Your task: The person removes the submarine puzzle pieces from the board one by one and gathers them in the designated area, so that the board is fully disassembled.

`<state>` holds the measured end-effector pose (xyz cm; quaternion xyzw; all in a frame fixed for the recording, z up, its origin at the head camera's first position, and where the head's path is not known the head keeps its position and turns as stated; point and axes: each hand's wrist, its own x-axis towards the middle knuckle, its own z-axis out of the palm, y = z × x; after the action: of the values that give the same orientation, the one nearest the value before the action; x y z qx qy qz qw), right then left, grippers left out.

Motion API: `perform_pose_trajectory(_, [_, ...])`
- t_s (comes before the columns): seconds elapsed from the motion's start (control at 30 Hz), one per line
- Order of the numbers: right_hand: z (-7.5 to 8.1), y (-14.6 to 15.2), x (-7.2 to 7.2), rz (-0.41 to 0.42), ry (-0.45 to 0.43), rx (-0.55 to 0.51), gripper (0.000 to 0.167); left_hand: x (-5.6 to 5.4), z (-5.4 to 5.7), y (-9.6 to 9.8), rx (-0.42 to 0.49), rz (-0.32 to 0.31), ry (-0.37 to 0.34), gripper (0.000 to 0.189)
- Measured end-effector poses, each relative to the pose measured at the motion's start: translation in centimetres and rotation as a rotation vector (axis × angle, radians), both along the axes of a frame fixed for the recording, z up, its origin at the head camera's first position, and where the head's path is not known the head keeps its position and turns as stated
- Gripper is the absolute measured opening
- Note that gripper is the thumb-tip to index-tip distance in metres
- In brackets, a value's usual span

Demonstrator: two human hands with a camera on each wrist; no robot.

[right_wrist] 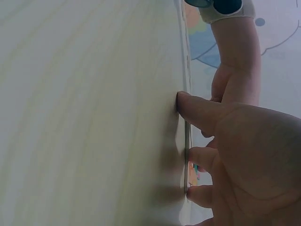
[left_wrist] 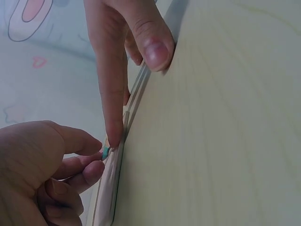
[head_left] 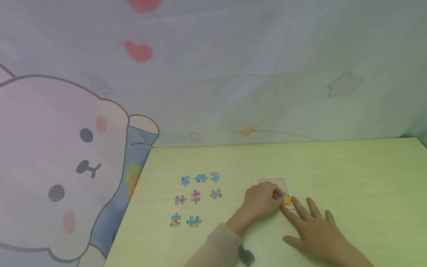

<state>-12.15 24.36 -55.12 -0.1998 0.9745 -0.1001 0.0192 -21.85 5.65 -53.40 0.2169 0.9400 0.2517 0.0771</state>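
A shallow square puzzle tray (head_left: pixel 288 185) lies on the table, partly covered by both hands. In its near right corner sits an orange and yellow puzzle piece (head_left: pixel 287 201). My left hand (head_left: pixel 261 201) reaches over the tray with curled fingers. Between its thumb and a fingertip, the left wrist view shows the teal edge of a puzzle piece (left_wrist: pixel 105 152); most of that piece is hidden. With fingers spread, my right hand (head_left: pixel 317 233) rests at the tray's near right corner, index and middle fingertips touching its edge. The right thumb (right_wrist: pixel 190 101) lies on the table.
Left of the tray several loose jigsaw pieces lie apart in loose rows, among them a blue piece (head_left: pixel 201 178), a pink piece (head_left: pixel 195 197) and a teal piece (head_left: pixel 194 221). A printed cloth (head_left: pixel 213 92) hangs behind the pale table (head_left: pixel 350 167).
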Motion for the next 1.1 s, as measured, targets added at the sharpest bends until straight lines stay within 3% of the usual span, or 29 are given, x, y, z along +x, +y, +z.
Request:
perform_pose_trajectory(0.37, [-0.2, -0.1, 0.0, 0.005, 0.007, -0.003, 0.078, 0.2, -0.3, -0.2, 0.000, 0.000, 0.028, 0.011])
perform_pose_trajectory(0.6, [0.1, -0.3, 0.0, -0.002, -0.005, -0.010, 0.078, 0.1, -0.7, -0.2, 0.098, 0.001, 0.082, 0.006])
perform_pose_trajectory(0.73, [0.4, -0.4, 0.1, -0.004, -0.009, -0.013, 0.077, 0.0, -0.4, -0.4, 0.141, 0.006, 0.131, 0.008])
perform_pose_trajectory(0.87, [0.4, -0.5, 0.1, -0.004, -0.009, -0.013, 0.076, 0.3, 0.6, -1.8, 0.168, 0.033, 0.148, 0.009])
perform_pose_trajectory(1.1, [0.4, -0.6, 0.1, 0.001, 0.002, -0.012, 0.076, 1.0, 2.3, -6.6, 0.254, 0.105, 0.055, 0.007])
